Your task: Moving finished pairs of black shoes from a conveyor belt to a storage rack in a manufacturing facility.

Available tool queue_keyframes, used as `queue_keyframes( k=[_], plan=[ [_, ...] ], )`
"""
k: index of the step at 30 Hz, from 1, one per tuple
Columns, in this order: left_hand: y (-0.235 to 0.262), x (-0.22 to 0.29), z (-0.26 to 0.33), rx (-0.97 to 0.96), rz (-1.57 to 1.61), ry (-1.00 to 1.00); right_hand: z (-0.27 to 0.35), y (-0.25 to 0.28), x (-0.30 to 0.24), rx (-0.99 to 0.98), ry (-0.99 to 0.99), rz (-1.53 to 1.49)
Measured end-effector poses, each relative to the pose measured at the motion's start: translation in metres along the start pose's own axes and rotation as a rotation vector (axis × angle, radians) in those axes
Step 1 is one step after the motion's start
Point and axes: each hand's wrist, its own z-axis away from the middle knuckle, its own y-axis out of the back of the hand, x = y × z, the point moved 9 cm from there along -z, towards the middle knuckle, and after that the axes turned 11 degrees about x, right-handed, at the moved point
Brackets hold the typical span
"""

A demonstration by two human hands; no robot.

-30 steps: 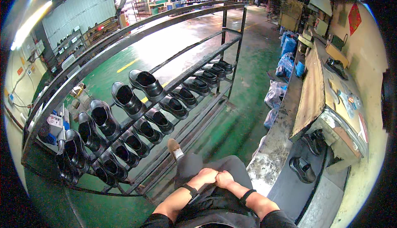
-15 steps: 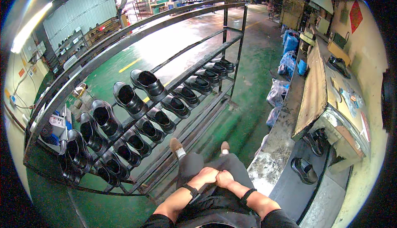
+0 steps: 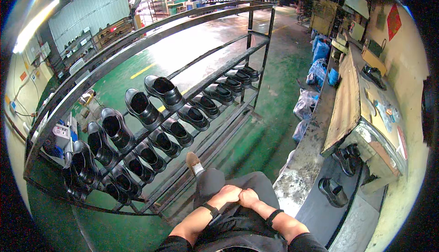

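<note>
My left hand (image 3: 229,194) and my right hand (image 3: 248,197) rest together over my lap, knuckles touching. Both are closed with fingers curled in, and nothing shows in either. To the left, a metal rack (image 3: 215,80) carries two rows of black shoes; an upper-row shoe (image 3: 163,91) and a lower-row shoe (image 3: 194,117) stand toes tilted up against the bars. On the right, a black shoe (image 3: 333,192) sits on a dark belt (image 3: 315,215). Farther along it, more black shoes (image 3: 346,160) are partly under a box-like cover (image 3: 345,110).
A stained metal ledge (image 3: 292,183) runs along the belt's left side. Plastic bags (image 3: 305,103) line its far part. On top of the cover lie a black shoe (image 3: 373,75) and small tools. Green floor (image 3: 274,115) lies between rack and ledge; shelving stands at the back.
The shoes on the belt have shifted slightly nearer to me. My right knee now hides my right foot. My hands stay together in the same place.
</note>
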Motion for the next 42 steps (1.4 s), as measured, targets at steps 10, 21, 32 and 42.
queue_keyframes(
  k=[10, 21, 32, 42],
  plan=[
    [-0.009, -0.011, -0.003, 0.018, -0.042, -0.013, -0.005, -0.004, 0.001, 0.058, -0.012, -0.051],
    [-0.015, -0.013, -0.004, -0.049, -0.060, 0.017, -0.004, -0.001, 0.001, 0.068, -0.027, -0.087],
    [-0.008, -0.006, -0.004, 0.002, 0.012, 0.022, -0.001, 0.003, 0.002, 0.003, -0.015, -0.028],
    [-0.019, -0.017, -0.005, 0.009, -0.029, 0.017, -0.002, 0.004, 0.000, 0.003, -0.042, -0.078]
  ],
)
